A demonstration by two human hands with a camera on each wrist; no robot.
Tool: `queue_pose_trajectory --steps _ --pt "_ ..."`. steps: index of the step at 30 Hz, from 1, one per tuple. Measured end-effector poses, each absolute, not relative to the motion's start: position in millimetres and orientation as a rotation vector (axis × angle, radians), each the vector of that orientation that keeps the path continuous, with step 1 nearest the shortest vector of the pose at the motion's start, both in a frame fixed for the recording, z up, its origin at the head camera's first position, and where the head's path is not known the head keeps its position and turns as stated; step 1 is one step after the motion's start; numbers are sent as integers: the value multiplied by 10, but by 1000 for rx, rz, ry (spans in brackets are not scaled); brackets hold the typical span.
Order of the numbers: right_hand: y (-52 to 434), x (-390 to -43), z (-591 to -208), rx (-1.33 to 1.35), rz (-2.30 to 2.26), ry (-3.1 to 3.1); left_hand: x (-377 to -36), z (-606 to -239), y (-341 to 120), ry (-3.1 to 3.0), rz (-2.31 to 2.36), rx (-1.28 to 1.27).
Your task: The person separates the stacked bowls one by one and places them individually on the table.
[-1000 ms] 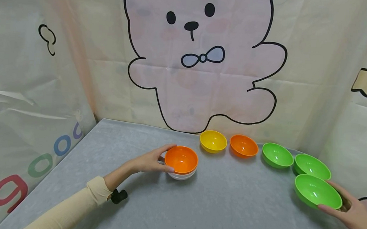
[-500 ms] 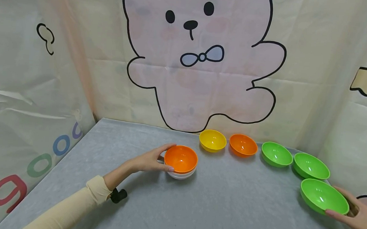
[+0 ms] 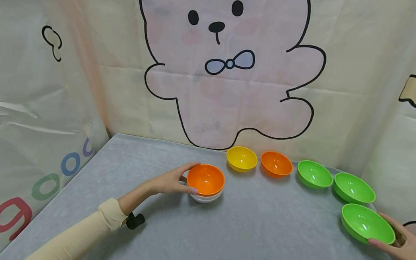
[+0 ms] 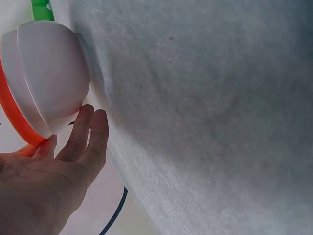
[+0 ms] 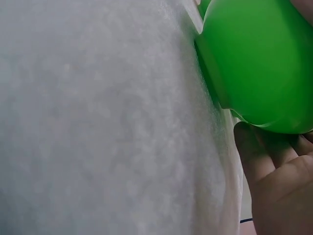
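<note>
A person's two hands work at a grey felt-covered counter backed by a cartoon bear curtain. The left hand, in a cream sleeve, cups an orange bowl nested inside a white bowl near the counter's centre. Its fingers curl loosely round the stack's side, thumb over the far rim, just as in the earlier frames.

At about 4 o'clock from that stack, the right hand holds a green bowl by its near edge, fingers curled beneath it and thumb on the rim. The wrist view shows the bowl's base meeting the felt. A second ago this bowl sat higher and further in, overlapping the next green bowl; now it lies lower and nearer the counter's right edge, apart from it.

Along the back, from 12 towards 3 o'clock, stand a yellow bowl, a second orange bowl and two further green bowls, unmoved.
</note>
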State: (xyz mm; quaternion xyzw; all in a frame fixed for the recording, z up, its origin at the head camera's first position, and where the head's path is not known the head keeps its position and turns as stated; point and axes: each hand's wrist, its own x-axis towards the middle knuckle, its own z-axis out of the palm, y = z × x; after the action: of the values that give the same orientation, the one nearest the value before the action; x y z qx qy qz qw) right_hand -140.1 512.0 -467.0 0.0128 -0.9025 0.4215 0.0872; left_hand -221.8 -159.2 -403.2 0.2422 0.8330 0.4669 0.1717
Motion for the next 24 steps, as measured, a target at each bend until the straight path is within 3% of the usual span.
queue_pose_trajectory --steps 18,24 --pt "5227 -1348 -4614 247 1399 -2586 -2224 -4043 -1591 2355 1329 676" --pt "5078 -1353 -4436 117 1313 -2628 -2229 -4048 -1589 2355 1330 680"
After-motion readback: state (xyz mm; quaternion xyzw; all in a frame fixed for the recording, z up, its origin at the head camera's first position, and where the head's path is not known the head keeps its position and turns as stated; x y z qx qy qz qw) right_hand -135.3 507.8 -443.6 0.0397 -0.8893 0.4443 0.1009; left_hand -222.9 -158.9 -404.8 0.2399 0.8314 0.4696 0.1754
